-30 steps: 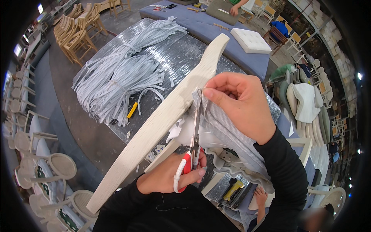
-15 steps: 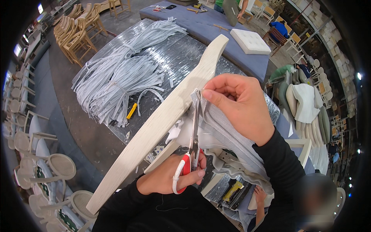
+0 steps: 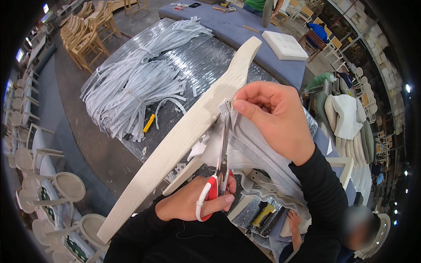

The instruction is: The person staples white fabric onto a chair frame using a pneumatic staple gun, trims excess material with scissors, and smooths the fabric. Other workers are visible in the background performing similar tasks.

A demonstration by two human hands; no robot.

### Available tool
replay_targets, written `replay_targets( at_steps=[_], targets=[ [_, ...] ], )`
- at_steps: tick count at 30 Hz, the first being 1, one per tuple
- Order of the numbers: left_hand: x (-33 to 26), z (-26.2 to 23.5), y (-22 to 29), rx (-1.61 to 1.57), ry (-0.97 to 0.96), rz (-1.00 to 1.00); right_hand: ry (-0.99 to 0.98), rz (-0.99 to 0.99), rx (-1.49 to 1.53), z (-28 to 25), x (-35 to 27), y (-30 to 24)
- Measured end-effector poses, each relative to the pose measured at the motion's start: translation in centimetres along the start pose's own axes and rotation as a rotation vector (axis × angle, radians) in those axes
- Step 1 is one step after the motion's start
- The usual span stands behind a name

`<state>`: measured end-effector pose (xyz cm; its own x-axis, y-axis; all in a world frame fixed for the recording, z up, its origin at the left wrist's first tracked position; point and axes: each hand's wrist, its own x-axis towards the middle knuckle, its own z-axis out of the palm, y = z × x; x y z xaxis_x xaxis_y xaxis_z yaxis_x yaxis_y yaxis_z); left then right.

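My left hand grips a pair of scissors with red and white handles, blades pointing up. The blade tips lie at the folded edge of a grey woven fabric. With thumb and forefinger, my right hand pinches the upper corner of that fabric. Just beside the fabric, a long pale wooden chair part slopes from lower left to upper right. Under the fabric there is white padding, partly hidden by my hands and the cloth.
Bundles of pale grey strips and a yellow-handled tool lie on a plastic-wrapped table. Beyond it, a blue padded bench bears a white tufted cushion. A yellow tool and another person's hand are at lower right.
Both hands, the scissors and the fabric corner have shifted very slightly in the picture. The scissors and the pinched cloth are held as before.
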<state>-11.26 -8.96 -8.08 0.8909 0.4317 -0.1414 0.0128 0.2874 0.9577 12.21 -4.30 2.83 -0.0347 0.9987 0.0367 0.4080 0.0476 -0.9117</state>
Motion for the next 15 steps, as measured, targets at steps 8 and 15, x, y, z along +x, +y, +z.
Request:
replay_targets(
  at_steps=[8,15],
  targets=[
    [0.82,-0.42,-0.61,0.087,-0.028,0.037,-0.002,0.000,-0.018,0.10,0.09,-0.10],
    [0.91,-0.57,-0.68,0.079,-0.034,0.049,0.025,-0.032,0.044,0.35,0.15,0.23]
  ],
)
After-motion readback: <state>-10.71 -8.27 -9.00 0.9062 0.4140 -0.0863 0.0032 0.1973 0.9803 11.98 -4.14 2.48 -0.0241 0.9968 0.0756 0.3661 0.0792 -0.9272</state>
